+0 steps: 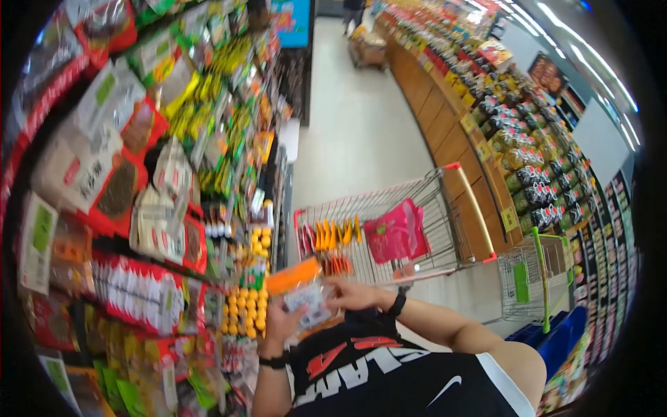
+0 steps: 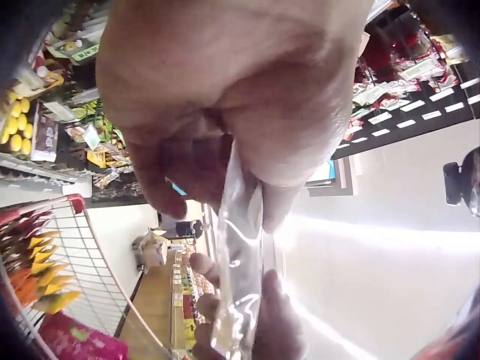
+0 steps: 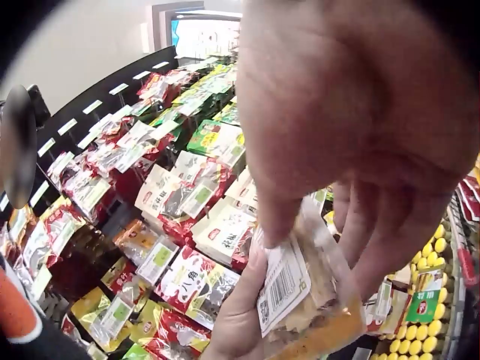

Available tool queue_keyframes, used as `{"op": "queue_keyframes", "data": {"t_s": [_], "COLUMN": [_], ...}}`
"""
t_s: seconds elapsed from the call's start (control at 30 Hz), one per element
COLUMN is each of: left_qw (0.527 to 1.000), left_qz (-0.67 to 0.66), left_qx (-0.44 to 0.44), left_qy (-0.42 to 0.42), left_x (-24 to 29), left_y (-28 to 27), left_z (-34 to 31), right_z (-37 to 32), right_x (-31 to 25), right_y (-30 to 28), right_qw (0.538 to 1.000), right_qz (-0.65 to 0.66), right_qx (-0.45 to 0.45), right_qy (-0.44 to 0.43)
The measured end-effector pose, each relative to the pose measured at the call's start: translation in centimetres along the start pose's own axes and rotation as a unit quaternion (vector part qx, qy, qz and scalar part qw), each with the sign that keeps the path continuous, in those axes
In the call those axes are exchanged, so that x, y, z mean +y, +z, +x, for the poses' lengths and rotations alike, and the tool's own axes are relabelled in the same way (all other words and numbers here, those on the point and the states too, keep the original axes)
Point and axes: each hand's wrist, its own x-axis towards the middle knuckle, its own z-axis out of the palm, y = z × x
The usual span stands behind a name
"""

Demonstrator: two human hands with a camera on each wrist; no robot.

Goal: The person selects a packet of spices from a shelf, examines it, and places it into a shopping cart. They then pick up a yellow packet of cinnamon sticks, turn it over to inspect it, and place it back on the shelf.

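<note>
A clear plastic packet (image 1: 310,306) with an orange end and a white barcode label is held between both hands in front of the chest. My left hand (image 1: 281,321) grips one side, its thumb on the label in the right wrist view. Across from it, my right hand (image 1: 353,295) pinches the other edge, thumb on the near face and fingers behind. Brownish dry pieces show through the packet (image 3: 311,300) in the right wrist view. Seen edge-on in the left wrist view, the packet (image 2: 240,255) runs between both hands.
A shopping cart (image 1: 455,208) stands ahead, holding a pink bag (image 1: 397,231) and several yellow-orange packets (image 1: 337,233). Shelves of bagged dry goods (image 1: 167,208) and yellow-capped bottles (image 1: 244,309) line the left. A wooden display (image 1: 424,90) runs along the right, with a second cart (image 1: 521,281) nearby.
</note>
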Motion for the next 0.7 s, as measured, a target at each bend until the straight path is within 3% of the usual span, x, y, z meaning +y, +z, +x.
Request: {"op": "queue_keyframes", "data": {"t_s": [0.03,0.07,0.1,0.17,0.23,0.3,0.33,0.37,0.47,0.6,0.63,0.7], "left_qw": [1.0,1.0,1.0,0.998,0.995,0.994,0.993,0.99,0.994,0.984,0.986,0.984], "left_qz": [0.007,0.015,-0.004,-0.04,-0.083,-0.107,-0.113,-0.125,-0.053,0.099,0.092,0.108], "left_qx": [-0.005,-0.01,-0.003,0.013,0.006,0.021,0.029,0.023,0.065,0.118,0.073,0.024], "left_qy": [-0.006,-0.015,0.006,0.04,0.063,0.03,0.019,0.066,0.074,0.085,0.117,0.138], "left_x": [0.1,0.4,0.1,0.0,0.2,0.5,0.9,0.3,0.1,2.3,1.9,2.9], "left_y": [0.2,0.1,0.1,0.2,0.3,0.6,0.9,1.3,2.0,4.0,4.6,5.9], "left_z": [0.2,0.4,0.5,0.6,0.4,-0.3,-0.6,-0.2,0.0,0.9,1.3,2.1], "right_z": [0.2,0.7,0.6,1.0,1.7,2.1,1.8,1.8,1.8,2.3,2.3,2.4], "right_x": [1.6,3.4,1.3,0.3,3.4,3.9,4.0,2.9,1.3,0.1,0.3,1.8], "right_y": [0.0,0.2,-0.3,-0.1,0.1,0.3,0.1,-0.2,-1.1,-1.6,-1.7,-2.6], "right_qw": [0.993,1.0,0.991,0.987,0.987,0.989,0.989,0.988,0.986,0.993,0.986,0.995], "right_qz": [0.088,0.021,0.06,0.126,0.149,0.145,0.135,0.124,-0.12,0.108,0.158,0.07], "right_qx": [-0.028,-0.015,-0.062,-0.056,-0.035,0.003,0.028,0.053,0.116,0.022,-0.003,-0.047], "right_qy": [0.071,0.006,0.1,0.084,0.049,0.032,0.056,0.079,0.008,-0.047,-0.055,-0.047]}}
